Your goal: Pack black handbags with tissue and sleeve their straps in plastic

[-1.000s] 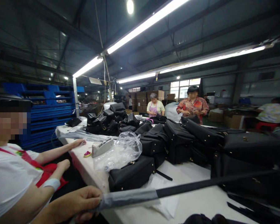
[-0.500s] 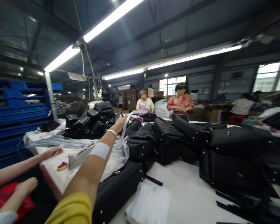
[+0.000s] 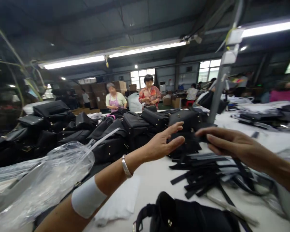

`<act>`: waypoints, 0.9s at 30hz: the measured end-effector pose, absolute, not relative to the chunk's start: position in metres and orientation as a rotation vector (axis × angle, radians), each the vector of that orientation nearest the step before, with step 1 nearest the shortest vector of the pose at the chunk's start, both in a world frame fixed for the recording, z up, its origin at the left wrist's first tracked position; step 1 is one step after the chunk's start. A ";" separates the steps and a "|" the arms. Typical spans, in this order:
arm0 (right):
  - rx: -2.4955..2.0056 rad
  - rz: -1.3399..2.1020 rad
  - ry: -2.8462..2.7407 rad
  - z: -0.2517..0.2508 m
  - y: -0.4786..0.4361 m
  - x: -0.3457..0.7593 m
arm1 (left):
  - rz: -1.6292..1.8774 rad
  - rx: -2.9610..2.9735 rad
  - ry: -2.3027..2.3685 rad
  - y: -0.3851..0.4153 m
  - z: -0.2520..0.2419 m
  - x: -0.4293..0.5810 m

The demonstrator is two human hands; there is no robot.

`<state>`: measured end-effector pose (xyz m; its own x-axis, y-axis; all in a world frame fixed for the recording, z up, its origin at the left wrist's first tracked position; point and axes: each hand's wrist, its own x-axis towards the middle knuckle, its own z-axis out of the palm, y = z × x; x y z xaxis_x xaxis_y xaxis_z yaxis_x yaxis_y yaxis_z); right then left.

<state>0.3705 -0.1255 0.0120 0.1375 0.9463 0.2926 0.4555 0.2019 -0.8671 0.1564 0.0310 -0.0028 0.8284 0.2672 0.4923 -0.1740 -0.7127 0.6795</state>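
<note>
My left hand [image 3: 165,141] reaches over the table with its fingers apart and nothing in it. A bracelet and a white patch are on that arm. My right hand [image 3: 228,141] comes in from the right, thumb and fingers pinched together around something small and dark, too blurred to name. Beneath it lies a heap of black straps [image 3: 198,177]. Close to me, a black bag [image 3: 195,214] with a buckled strap rests on the white table [image 3: 147,180]. Behind my left hand several black bags [image 3: 135,124] with metal studs are piled up.
Clear plastic wrapping [image 3: 62,167] and a stack of white sheets [image 3: 120,199] lie on the left. A metal post [image 3: 219,87] rises beyond my right hand. Two people [image 3: 149,95] stand across the table. More dark pieces [image 3: 263,117] lie far right.
The view has swung right. My left hand has let go of the pale strip it held and drawn nearer. My right hand has come into view; another person's arms at left have left it.
</note>
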 end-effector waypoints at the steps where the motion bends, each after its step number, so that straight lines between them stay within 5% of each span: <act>1: -1.341 0.705 -1.465 0.018 -0.128 0.365 | 0.728 2.272 -0.005 0.019 -0.001 0.166; 7: -1.163 0.690 -1.457 0.040 -0.179 0.362 | 1.099 2.572 0.160 0.001 0.020 0.181; 13: -1.430 0.678 -1.512 0.000 -0.245 0.402 | 1.622 2.962 0.373 -0.054 0.090 0.087; 20: -1.537 0.878 -1.580 -0.051 -0.264 0.422 | 1.170 3.262 0.674 -0.080 0.073 -0.002; 24: -1.547 0.816 -1.393 -0.070 -0.253 0.433 | 0.739 2.807 0.919 -0.056 0.053 -0.006; 27: -1.514 0.782 -1.336 -0.079 -0.235 0.425 | 0.820 2.313 0.956 -0.046 0.041 0.006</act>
<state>0.4253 -0.2354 -0.0793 0.2030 0.9722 0.1170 0.3740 0.0335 -0.9268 0.0064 -0.0459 0.0411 0.5712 0.7491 0.3356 0.4461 -0.6265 0.6391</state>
